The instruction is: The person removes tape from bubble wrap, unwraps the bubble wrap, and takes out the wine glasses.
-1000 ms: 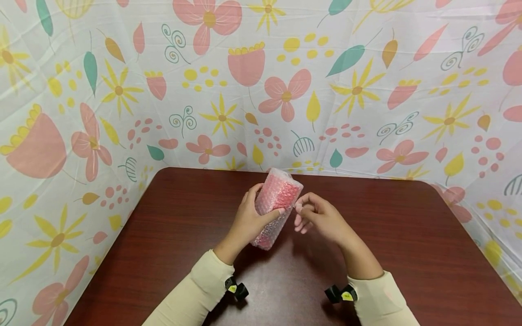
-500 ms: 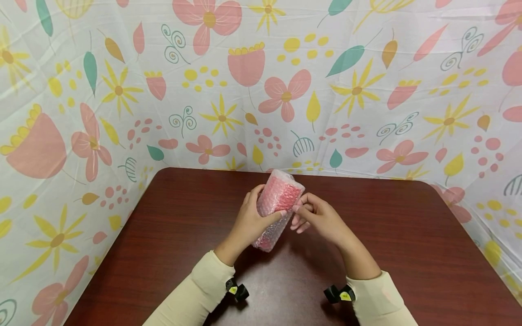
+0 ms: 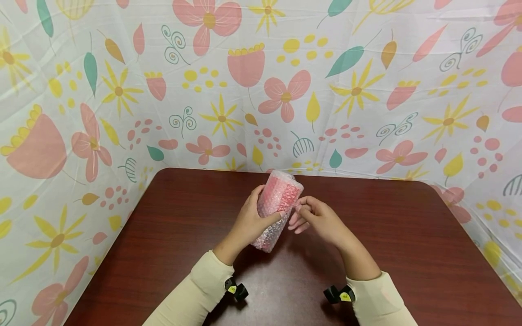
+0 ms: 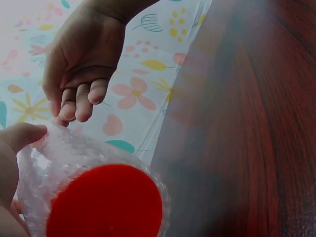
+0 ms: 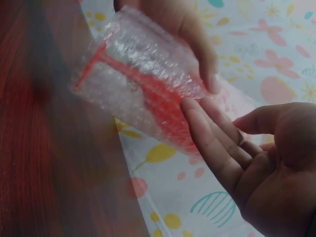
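A red goblet (image 5: 160, 101) stands out through its bubble wrap (image 3: 281, 192) in the right wrist view, with its foot, thin stem and bowl showing. From the left wrist view its round red foot (image 4: 106, 202) faces the camera. My left hand (image 3: 250, 219) grips the wrapped bundle from the left, thumb across the front, and holds it tilted over the table. On the bundle's right side, my right hand (image 3: 322, 219) pinches the edge of the wrap between thumb and index finger. Its other fingers (image 5: 212, 143) extend loosely beside the bundle.
The dark red-brown wooden table (image 3: 183, 203) lies below both hands. A white cloth (image 3: 261, 131) with flowers and leaves hangs behind it and along both sides. Small black devices (image 3: 236, 290) sit at both sleeve cuffs.
The bundle and left hand have shifted only very slightly. My right hand has come a little closer to the bundle's right side, its lower fingers moving left.
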`<state>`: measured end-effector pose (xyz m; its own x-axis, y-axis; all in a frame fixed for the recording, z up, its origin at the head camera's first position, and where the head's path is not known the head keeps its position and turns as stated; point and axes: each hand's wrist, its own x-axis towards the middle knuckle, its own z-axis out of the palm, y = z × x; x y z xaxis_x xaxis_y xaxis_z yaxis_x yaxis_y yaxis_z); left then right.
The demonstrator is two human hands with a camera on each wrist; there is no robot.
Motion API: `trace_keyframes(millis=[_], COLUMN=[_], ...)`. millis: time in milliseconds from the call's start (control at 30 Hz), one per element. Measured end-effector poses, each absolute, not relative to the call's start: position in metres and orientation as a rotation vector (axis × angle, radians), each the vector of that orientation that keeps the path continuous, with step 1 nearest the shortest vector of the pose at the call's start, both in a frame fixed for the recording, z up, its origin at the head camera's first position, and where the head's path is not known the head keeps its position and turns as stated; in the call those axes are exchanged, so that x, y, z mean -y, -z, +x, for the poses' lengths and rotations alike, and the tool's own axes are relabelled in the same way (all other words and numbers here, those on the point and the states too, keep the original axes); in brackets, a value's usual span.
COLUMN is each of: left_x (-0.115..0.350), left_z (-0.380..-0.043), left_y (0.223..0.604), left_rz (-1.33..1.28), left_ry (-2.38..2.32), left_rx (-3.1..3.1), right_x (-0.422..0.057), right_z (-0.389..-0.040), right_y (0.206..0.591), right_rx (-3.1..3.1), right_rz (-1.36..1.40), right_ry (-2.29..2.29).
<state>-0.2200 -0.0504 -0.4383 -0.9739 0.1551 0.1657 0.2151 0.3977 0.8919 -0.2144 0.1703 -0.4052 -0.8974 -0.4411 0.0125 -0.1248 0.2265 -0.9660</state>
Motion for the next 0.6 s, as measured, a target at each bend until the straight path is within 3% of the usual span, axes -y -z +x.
trace_keyframes(millis=[367,600], left_x=[0.0495,0.0487], left_z=[-0.2226,-0.2211], left_y=[0.4417,0.441], left_rz=[-0.292,-0.267], left_ry=[1.618,1.631], left_rx=[2.543,2.524], right_x=[-0.1698,-0.1688], right_z=[-0.2113,-0.2125], right_y=[0.4079,0.4069], right_rx=[-2.22,-2.357], right_rz=[-0.635,-0.502], right_ry=[1.736,1.736])
